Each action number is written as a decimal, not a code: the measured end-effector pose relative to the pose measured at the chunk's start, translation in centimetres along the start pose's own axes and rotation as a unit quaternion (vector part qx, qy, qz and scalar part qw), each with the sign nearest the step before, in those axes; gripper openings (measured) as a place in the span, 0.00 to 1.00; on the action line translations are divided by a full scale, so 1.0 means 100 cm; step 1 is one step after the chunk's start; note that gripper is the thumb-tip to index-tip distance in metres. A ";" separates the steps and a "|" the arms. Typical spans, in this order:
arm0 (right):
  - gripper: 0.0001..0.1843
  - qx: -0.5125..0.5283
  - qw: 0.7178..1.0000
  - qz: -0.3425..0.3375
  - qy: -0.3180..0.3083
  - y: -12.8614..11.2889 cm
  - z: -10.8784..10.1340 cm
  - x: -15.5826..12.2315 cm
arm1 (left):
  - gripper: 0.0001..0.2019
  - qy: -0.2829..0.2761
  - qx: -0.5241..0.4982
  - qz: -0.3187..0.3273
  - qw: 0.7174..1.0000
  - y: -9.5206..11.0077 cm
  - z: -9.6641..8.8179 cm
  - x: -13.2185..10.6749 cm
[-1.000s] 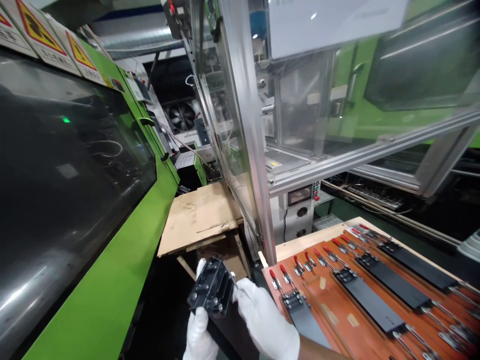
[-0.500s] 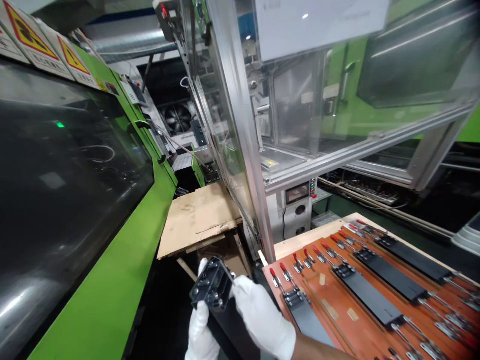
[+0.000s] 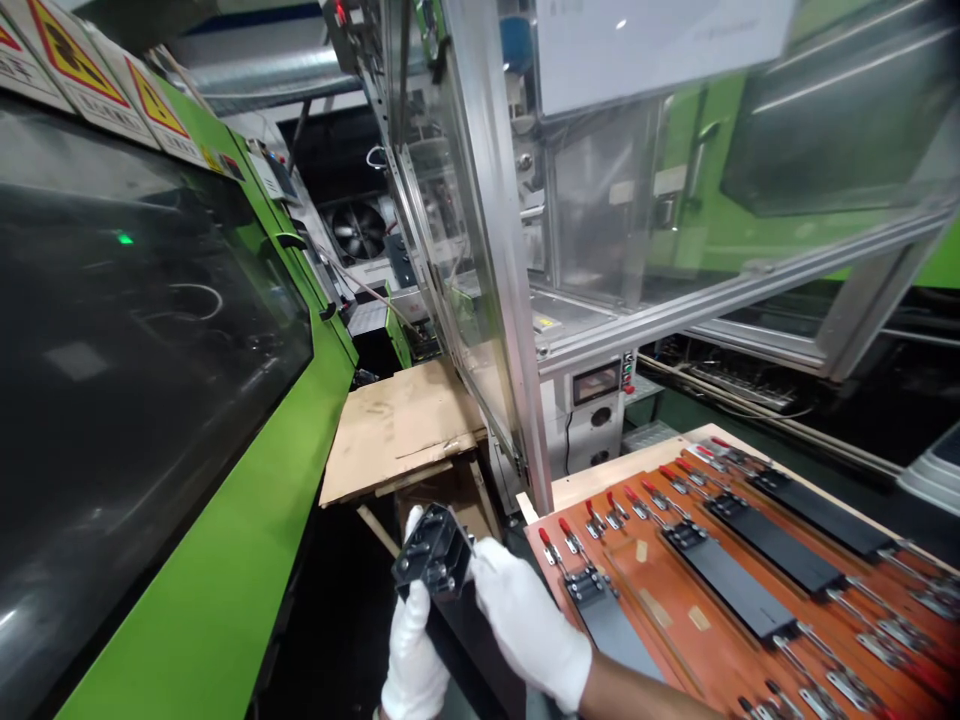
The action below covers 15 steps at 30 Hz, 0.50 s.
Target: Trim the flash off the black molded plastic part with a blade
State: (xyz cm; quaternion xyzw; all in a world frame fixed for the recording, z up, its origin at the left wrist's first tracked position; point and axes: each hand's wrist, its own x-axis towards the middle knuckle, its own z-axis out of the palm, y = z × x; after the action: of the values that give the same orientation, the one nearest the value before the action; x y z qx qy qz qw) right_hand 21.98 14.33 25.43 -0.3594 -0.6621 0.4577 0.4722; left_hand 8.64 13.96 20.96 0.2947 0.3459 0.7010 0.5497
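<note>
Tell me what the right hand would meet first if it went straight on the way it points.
The black moulded part, which the right hand already touches with its fingertips.

White cloth gloves (image 3: 529, 620) on a matt black plastic part (image 3: 433, 552), beside glossy green machine casing (image 3: 202, 520) and rough brown cardboard (image 3: 397, 432)

The injection moulding machine (image 3: 225, 520) stands left, the toggle-clamp fixture board (image 3: 660, 610) right, flattened cardboard (image 3: 397, 430) ahead between them.

A black plastic part (image 3: 433, 552), apparently ribbed, tilts upward.
</note>
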 end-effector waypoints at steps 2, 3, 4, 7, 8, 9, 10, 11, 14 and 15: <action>0.15 0.009 1.000 0.009 -0.008 0.004 0.001 0.000 | 0.30 -0.007 -0.006 -0.005 1.000 0.000 0.000 -0.001; 0.15 0.008 1.000 0.010 -0.010 0.006 0.001 -0.001 | 0.30 -0.008 -0.006 -0.004 1.000 -0.001 0.000 -0.002; 0.15 0.001 1.000 0.008 -0.007 0.008 0.001 -0.001 | 0.31 -0.008 -0.003 0.000 1.000 -0.001 -0.001 -0.002; 0.16 -0.035 0.999 0.000 0.012 0.010 0.000 -0.001 | 0.30 0.007 0.015 0.018 1.000 -0.003 -0.003 -0.003; 0.16 -0.042 0.999 0.001 0.004 0.010 0.000 -0.001 | 0.30 0.010 0.018 0.017 1.000 -0.003 -0.003 -0.003; 0.15 -0.045 0.999 0.001 -0.003 0.010 0.001 -0.001 | 0.30 0.011 0.017 0.014 1.000 -0.003 -0.003 -0.003; 0.15 -0.048 0.999 0.002 -0.007 0.011 0.001 -0.001 | 0.30 0.012 0.015 0.011 1.000 -0.003 -0.003 -0.003; 0.14 -0.049 0.999 0.008 -0.005 0.012 0.002 0.000 | 0.30 0.012 0.013 0.012 1.000 -0.002 -0.003 -0.003; 0.13 -0.054 0.998 0.014 0.011 0.015 0.003 0.001 | 0.29 0.010 0.022 0.024 0.999 0.000 -0.005 -0.004; 0.13 -0.057 0.998 0.014 0.011 0.016 0.003 0.002 | 0.29 0.007 0.027 0.028 0.999 0.000 -0.006 -0.005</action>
State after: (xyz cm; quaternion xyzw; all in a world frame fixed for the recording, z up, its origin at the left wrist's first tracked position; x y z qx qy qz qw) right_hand 21.73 15.01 23.92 -0.4000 -0.6766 0.4222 0.4516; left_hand 8.23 13.37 20.62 0.3140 0.3601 0.7084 0.5195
